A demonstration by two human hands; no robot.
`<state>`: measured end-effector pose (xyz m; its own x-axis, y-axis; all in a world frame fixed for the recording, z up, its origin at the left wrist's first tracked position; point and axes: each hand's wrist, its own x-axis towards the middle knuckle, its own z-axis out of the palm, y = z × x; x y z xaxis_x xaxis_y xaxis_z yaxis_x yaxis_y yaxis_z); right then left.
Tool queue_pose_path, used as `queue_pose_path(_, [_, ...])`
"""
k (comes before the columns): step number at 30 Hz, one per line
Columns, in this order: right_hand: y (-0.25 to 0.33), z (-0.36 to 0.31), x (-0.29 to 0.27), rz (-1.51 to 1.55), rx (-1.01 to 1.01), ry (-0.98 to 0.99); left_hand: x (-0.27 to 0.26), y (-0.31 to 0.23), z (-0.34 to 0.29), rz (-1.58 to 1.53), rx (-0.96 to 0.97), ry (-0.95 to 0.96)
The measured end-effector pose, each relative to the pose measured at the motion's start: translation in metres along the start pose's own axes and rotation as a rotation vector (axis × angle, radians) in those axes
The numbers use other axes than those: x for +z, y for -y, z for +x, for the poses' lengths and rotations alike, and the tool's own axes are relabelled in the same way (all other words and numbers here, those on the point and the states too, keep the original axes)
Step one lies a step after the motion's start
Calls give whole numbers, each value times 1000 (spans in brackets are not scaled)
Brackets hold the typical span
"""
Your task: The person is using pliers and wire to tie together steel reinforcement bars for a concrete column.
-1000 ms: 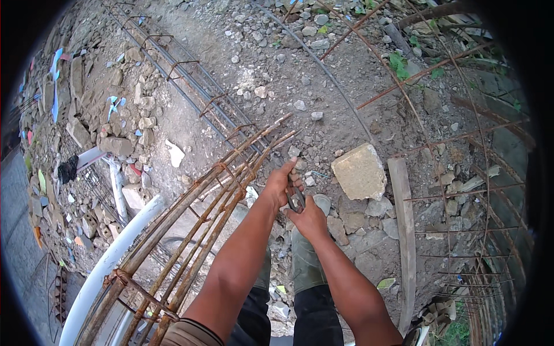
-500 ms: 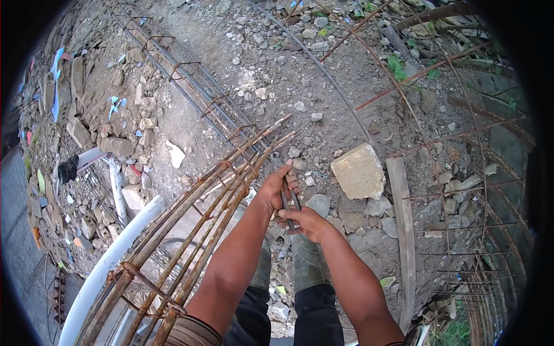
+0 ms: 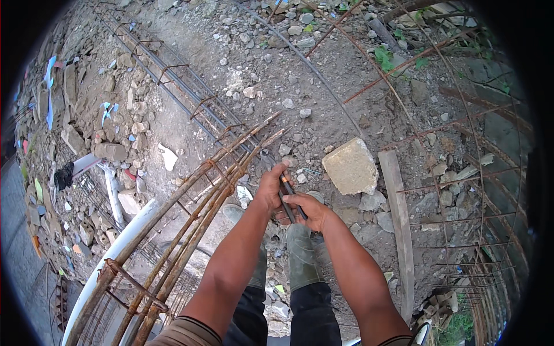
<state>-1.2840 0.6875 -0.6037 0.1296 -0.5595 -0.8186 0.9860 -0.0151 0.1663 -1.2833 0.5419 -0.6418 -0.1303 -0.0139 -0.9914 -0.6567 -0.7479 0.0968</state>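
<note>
My left hand (image 3: 272, 187) and my right hand (image 3: 309, 209) are together in front of my legs, both closed on long-handled pincers (image 3: 288, 189). The two dark handles run between my hands, and one shows an orange band. The head of the pincers points up and left, close to the end of a rusty rebar cage (image 3: 202, 202); whether it touches the steel I cannot tell. My left fingers wrap the handles nearer the head, while my right hand grips lower, its thumb lying across them.
A dark rebar cage (image 3: 167, 72) lies on the ground up to the left. Right of my hands are a large block (image 3: 351, 166) and a wooden plank (image 3: 398, 230). A white pipe (image 3: 115, 254) runs beside the rusty bars. Bent rusty rods (image 3: 444, 184) stand at right, with rubble all around.
The whole view has shifted slightly, moving the scene left. My right hand has come up closer to my left, and the pincers' handles have turned between them.
</note>
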Motion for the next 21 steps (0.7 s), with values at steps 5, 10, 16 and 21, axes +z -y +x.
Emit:
queue_pose_path(5, [-17, 11, 14, -1483, -429, -760, -16, 2, 4, 324, 309, -134])
queue_pose_path(10, [-64, -18, 11, -1186, -236, -777, -26, 23, -17, 416, 152, -2])
queue_pose_path(16, [-108, -36, -29, -578, -416, -486, -26, 44, -56, 362, -129, 355])
queue_pose_path(21, [-105, -40, -4, -385, -487, -215, -34, 24, -67, 486, -182, 447])
